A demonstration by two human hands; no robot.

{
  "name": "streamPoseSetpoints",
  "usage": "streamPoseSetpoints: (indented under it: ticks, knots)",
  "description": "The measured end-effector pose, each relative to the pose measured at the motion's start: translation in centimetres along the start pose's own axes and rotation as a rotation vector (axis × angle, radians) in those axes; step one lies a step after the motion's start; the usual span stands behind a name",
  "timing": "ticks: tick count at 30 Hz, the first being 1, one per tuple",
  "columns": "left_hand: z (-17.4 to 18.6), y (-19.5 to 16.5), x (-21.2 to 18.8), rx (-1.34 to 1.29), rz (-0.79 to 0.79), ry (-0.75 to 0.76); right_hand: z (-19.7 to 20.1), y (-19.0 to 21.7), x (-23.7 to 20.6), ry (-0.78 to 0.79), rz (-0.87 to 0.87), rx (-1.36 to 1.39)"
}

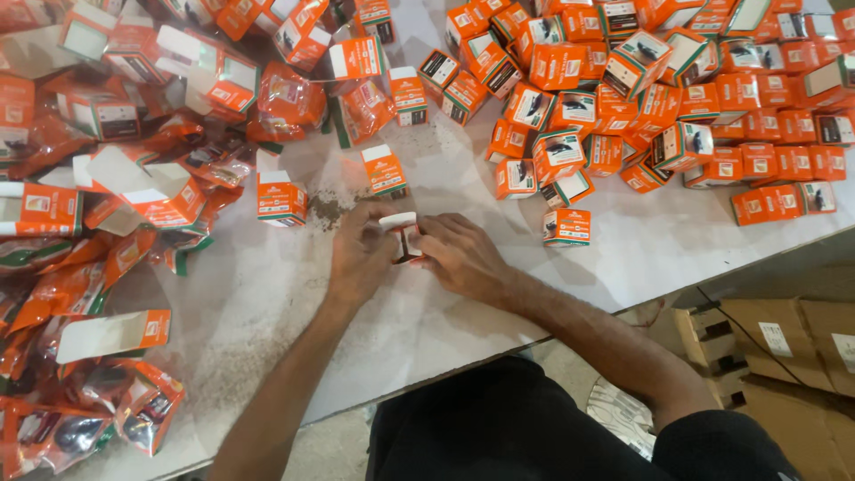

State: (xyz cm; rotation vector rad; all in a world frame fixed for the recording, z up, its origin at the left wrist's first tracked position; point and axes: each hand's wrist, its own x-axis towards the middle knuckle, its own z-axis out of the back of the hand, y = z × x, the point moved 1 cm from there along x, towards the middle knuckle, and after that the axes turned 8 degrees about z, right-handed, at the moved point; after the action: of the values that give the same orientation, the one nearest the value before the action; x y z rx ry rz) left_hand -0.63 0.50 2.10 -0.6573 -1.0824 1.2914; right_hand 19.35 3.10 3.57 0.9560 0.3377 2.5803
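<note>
Head view: left hand (pixel 356 254), right hand (pixel 463 254) grip small cardboard box (pixel 403 233).

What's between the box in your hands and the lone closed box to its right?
Only bare white table, in the head view, between the held box and the lone box.

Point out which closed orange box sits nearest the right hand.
The lone small orange box standing just beyond the right hand, below the big heap. The other closed boxes lie farther up the white table.
</note>
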Motion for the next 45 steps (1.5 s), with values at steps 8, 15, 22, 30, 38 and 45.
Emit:
streamPoseSetpoints:
  ticks: [8, 15, 22, 30, 38, 45]
  knots:
    - [1.3, -1.9, -1.8, 0.213, -0.434, 0.155, -0.7, -0.8, -1.3, -0.044, -0.169, 0.136]
    - [1.1, -1.3, -1.7, 0.155, -0.326, 0.144, -0.8, -1.0, -1.2, -0.043, -0.157, 0.152]
    - [2.0, -2.0, -2.5, 0.492, -0.540, 0.147, -0.7, -0.2, -0.7, -0.034, -0.026, 0.144]
    - [1.9, -2.1, 1.8, 0.532, -0.312, -0.174, 3.2, -2.0, 0.9, -0.429, 0.006, -0.438]
    - [-1.0, -2.7, 4.8, 0.289, -0.006, 0.103, -2.0, -4.3, -0.2, -0.545, -0.650, 1.461]
    - [1.6, 0.7, 6.3, 0.241, -0.458, -0.067, -2.2, -5.0, -1.8, -0.258, -0.586, 0.975]
